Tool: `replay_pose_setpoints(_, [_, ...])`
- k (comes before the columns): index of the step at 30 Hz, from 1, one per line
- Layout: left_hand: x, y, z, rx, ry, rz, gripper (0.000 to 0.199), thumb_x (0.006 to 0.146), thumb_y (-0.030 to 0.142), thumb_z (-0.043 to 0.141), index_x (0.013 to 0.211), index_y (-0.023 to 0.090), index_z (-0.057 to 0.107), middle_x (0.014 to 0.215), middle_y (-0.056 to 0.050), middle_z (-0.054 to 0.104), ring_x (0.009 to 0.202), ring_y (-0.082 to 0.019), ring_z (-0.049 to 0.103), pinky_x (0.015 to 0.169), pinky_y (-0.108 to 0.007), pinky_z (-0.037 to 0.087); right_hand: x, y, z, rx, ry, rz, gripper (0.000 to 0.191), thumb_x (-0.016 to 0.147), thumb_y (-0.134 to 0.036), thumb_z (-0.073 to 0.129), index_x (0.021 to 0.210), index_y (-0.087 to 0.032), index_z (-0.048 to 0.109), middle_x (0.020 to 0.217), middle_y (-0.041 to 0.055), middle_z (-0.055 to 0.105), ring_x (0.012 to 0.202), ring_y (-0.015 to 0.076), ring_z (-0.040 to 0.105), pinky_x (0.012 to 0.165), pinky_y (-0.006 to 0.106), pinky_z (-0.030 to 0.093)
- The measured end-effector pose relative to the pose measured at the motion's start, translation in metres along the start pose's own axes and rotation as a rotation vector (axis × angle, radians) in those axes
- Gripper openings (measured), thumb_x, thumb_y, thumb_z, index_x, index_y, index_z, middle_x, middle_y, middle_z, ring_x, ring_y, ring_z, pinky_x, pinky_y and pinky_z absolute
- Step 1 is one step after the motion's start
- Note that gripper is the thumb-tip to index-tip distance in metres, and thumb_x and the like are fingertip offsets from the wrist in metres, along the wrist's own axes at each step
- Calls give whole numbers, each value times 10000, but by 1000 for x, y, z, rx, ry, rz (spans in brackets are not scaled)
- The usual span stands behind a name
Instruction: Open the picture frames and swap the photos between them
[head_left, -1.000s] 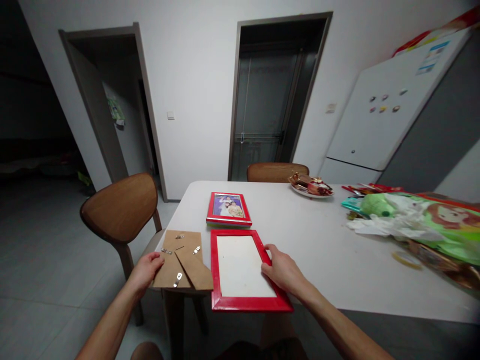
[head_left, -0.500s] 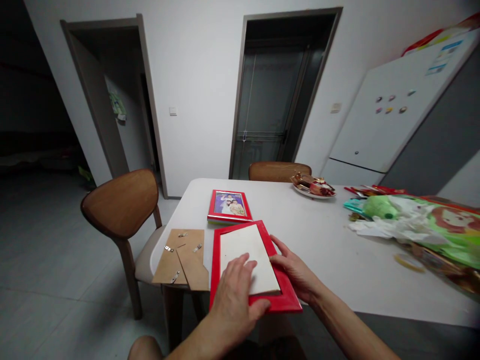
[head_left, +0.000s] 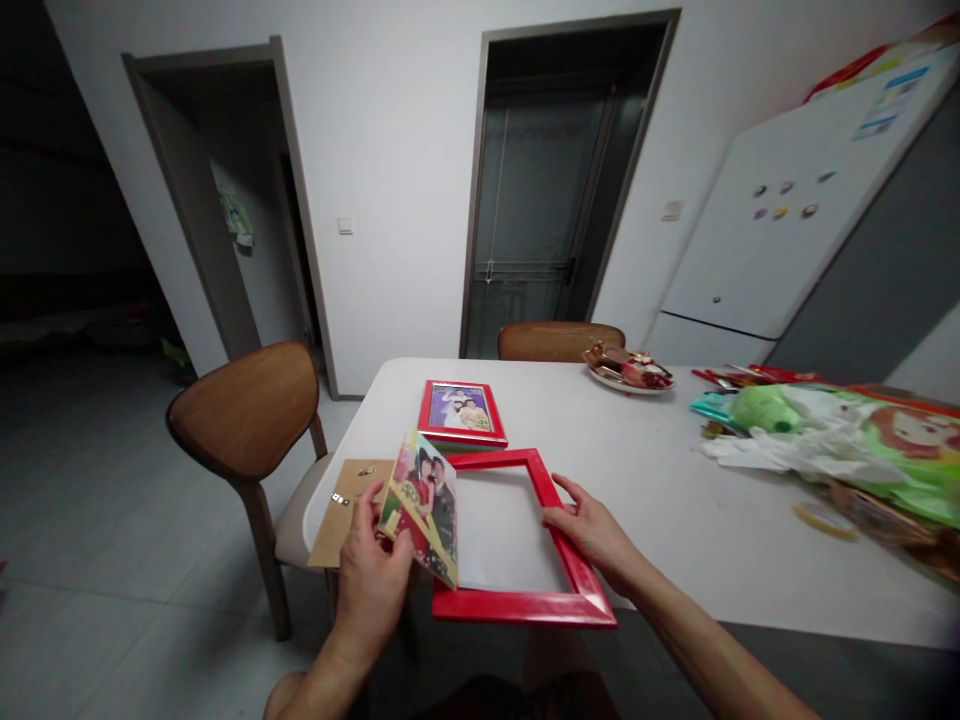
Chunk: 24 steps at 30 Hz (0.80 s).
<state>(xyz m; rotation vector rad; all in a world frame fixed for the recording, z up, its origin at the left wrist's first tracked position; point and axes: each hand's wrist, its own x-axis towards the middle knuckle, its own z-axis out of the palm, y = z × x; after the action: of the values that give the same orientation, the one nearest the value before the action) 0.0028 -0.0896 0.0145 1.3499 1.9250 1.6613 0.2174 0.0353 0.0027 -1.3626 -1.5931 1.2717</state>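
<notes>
A photo panel [head_left: 426, 505] showing two people is pinched by its left edge in my left hand [head_left: 375, 555], tilted up over the left side of a red frame [head_left: 525, 607]. My right hand [head_left: 592, 530] grips the right side of that frame, thumb and fingers around its border. White shows through the frame's opening. Behind it a second red frame [head_left: 459, 412] with a photo lies on the table. The brown backing board [head_left: 337, 520] with metal clips lies at the left, partly hidden by my left hand and the panel.
The white table [head_left: 637, 480] bears a plate [head_left: 630, 370] of items at the back and a green bag [head_left: 862, 440] with crumpled tissue at the right, near a tape roll [head_left: 825, 522]. A wooden chair [head_left: 247, 410] stands at the left.
The panel, which lay pale side up in the frame, is now lifted out and turned to show its picture. My left hand has moved left with it.
</notes>
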Motion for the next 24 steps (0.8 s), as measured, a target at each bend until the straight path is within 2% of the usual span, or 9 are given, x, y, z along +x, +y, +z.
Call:
replay_pose_setpoints(4, [-8, -29, -11, -23, -27, -115, 422, 680, 231, 506, 1085, 180, 399, 988, -70, 588, 861, -212, 580, 727, -307, 449, 8, 14, -4, -359, 64, -89, 555, 675, -253, 431, 1207, -109, 368, 523, -27, 537, 452, 124, 492, 444, 213, 349])
replay_pose_setpoints(7, [-14, -37, -14, 80, -66, -108, 401, 685, 265, 508, 1066, 174, 426, 966, -75, 604, 859, -232, 580, 733, -329, 435, 12, 21, -6, -635, 121, -194, 481, 695, -276, 411, 1150, -123, 450, 616, 17, 586, 561, 154, 541, 557, 244, 382])
replay_pose_setpoints(9, [-15, -38, -17, 151, -120, -107, 395, 706, 283, 487, 1080, 175, 421, 948, -73, 611, 803, -232, 595, 709, -336, 434, 13, 24, -6, -738, 129, -231, 463, 716, -292, 395, 1146, -131, 461, 700, 46, 613, 625, 168, 558, 614, 258, 388])
replay_pose_setpoints(13, [-14, -39, -20, 321, -195, -117, 419, 735, 293, 448, 1123, 148, 384, 949, -94, 606, 747, -236, 601, 686, -344, 429, 12, 26, -5, -823, 128, -249, 449, 739, -306, 383, 1144, -131, 465, 861, 90, 625, 733, 186, 572, 679, 268, 391])
replay_pose_setpoints(16, [-14, -40, -22, 452, -240, -103, 406, 756, 276, 416, 1136, 138, 378, 989, -103, 593, 792, -234, 596, 700, -336, 429, 10, 26, -4, -869, 134, -265, 432, 743, -309, 385, 1132, -145, 476, 960, 95, 606, 805, 192, 565, 706, 269, 388])
replay_pose_setpoints(19, [-15, -37, -25, 635, -241, -66, 371, 765, 266, 405, 1118, 154, 412, 1041, -94, 573, 879, -238, 570, 726, -340, 430, 9, 27, -4, -928, 145, -256, 409, 743, -313, 389, 1108, -165, 498, 969, 91, 597, 821, 197, 559, 699, 275, 386])
replay_pose_setpoints(22, [-17, -34, -26, 762, -202, 39, 332, 762, 259, 405, 1075, 162, 455, 1023, -85, 565, 925, -235, 537, 753, -354, 430, 7, 22, -4, -979, 171, -248, 363, 742, -319, 393, 1039, -177, 546, 918, 97, 588, 789, 204, 555, 665, 287, 388])
replay_pose_setpoints(24, [-19, -33, -22, 750, -232, 175, 343, 740, 219, 420, 1073, 151, 464, 1047, -95, 544, 989, -231, 496, 826, -371, 403, 4, 15, 2, -936, 194, -333, 340, 735, -299, 409, 1006, -163, 564, 925, 105, 574, 827, 207, 535, 702, 293, 385])
